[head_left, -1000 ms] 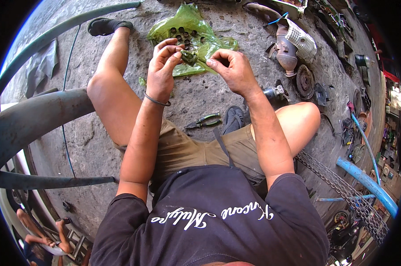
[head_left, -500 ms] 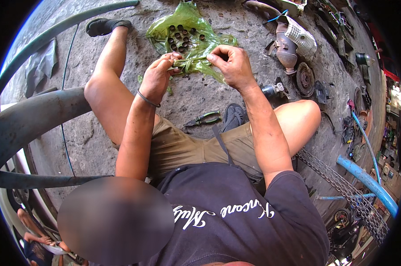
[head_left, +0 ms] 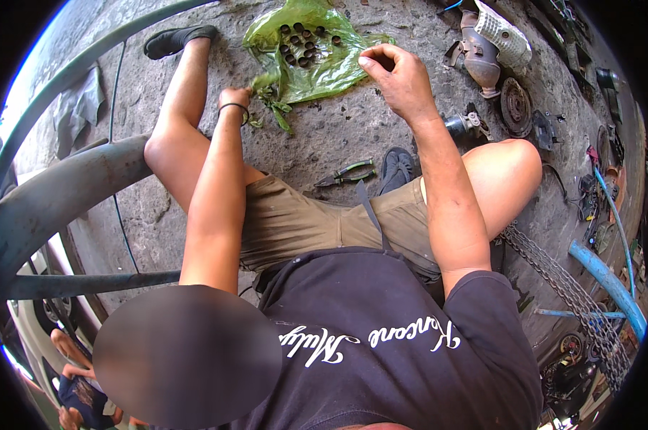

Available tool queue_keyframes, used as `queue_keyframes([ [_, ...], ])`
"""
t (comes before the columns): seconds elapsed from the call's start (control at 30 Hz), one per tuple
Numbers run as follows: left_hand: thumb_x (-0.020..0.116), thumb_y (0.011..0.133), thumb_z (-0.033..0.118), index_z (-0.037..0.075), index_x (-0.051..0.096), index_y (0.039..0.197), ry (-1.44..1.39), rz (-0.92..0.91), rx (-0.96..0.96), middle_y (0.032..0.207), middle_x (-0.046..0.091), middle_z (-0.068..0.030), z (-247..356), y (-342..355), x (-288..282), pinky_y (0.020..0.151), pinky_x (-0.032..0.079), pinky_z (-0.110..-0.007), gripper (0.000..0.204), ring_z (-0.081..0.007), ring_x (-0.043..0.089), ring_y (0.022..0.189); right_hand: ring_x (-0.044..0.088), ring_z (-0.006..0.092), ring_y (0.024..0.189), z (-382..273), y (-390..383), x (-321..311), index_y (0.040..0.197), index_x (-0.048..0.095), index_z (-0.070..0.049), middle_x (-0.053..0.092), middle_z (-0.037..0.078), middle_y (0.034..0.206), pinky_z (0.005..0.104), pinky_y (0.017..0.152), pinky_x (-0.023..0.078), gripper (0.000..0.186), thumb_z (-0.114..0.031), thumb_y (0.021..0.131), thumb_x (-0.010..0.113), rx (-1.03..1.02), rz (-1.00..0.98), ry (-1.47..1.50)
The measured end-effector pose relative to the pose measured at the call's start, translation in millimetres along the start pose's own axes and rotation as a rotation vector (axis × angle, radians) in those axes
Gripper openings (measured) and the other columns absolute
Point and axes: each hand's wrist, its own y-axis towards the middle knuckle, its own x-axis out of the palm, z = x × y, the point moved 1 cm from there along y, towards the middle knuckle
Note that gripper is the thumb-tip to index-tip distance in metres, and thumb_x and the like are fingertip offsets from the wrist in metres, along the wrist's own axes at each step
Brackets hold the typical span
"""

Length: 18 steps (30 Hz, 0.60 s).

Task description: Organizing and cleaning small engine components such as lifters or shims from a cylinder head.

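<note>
A translucent green plastic bag point(head_left: 324, 82) lies spread on the rough ground, with several small dark metal cups point(head_left: 295, 50) grouped on it. To its left, my left hand point(head_left: 234, 97) is closed on a scrap of green plastic point(head_left: 265, 80), smeared by motion. Torn green strips point(head_left: 279, 115) lie just beside that hand. My right hand point(head_left: 404, 80) hovers by the bag's right side, thumb and forefinger bent together in a pinch; anything between the tips is too small to make out. Green-handled pliers point(head_left: 347, 174) rest on the ground in front of me.
A rusty metal canister point(head_left: 480, 57), a round rusty disc point(head_left: 516, 107) and a metal part point(head_left: 467, 125) lie at right. A chain point(head_left: 575, 301) and blue pipe point(head_left: 611, 287) are at lower right. A curved metal frame point(head_left: 65, 193) stands at left. Another person point(head_left: 83, 390) sits at lower left.
My hands have moved apart: the left drew leftward from the bag with a green scrap, the right shifted right and up. The bunched near edge of the bag now lies flatter, with torn strips beside it.
</note>
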Motion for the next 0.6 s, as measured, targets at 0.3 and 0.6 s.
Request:
queue_keyframes([
  [0.3, 0.057, 0.087, 0.032, 0.002, 0.068, 0.115, 0.685, -0.229, -0.241, 0.127, 0.064, -0.0155, -69.9, 23.2, -23.3, 0.092, 0.051, -0.038, 0.043, -0.0229, 0.065, 0.112, 0.066, 0.0129, 0.076, -6.6, -5.5, -55.9, 0.097, 0.073, -0.003, 0.073, 0.007, 0.085, 0.0288, 0.071, 0.052, 0.026, -0.027, 0.087, 0.072, 0.027, 0.086, 0.101],
  [0.6, 0.065, 0.079, 0.025, -0.001, 0.071, 0.102, 0.127, -0.044, -0.234, 0.103, 0.071, -0.0172, -54.2, 44.6, -18.5, 0.083, 0.051, -0.04, 0.036, -0.0282, 0.067, 0.092, 0.062, 0.0111, 0.074, -17.1, -113.8, -281.2, 0.105, 0.07, 0.002, 0.07, 0.007, 0.088, 0.0235, 0.068, 0.048, 0.019, -0.01, 0.092, 0.064, -0.092, 0.862, 0.115],
])
